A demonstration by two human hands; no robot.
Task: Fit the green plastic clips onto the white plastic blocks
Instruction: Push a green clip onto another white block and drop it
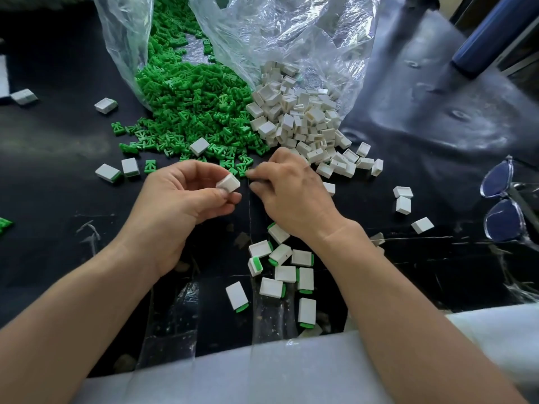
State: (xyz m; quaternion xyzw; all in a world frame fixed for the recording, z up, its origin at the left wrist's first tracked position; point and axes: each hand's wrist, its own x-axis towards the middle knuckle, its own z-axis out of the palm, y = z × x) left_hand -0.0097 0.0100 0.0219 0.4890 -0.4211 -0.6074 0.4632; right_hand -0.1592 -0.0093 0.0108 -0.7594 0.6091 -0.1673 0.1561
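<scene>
My left hand (186, 193) pinches a white plastic block (228, 182) between thumb and fingers, just above the table. My right hand (288, 188) is close beside it on the right, its fingertips curled round a small green clip (249, 173) that is mostly hidden. A heap of green clips (189, 103) spills from a clear bag behind my hands. To its right lies a heap of white blocks (303, 121). Several blocks with green clips fitted (287, 269) lie on the table below my right wrist.
Clear plastic bags (291, 39) stand open at the back. Glasses (507, 199) lie at the right edge. Loose white blocks (404, 199) are scattered right, and more blocks (116, 169) left. A blue cylinder (484, 39) stands at the back right. The black table (58, 170) ends near my body.
</scene>
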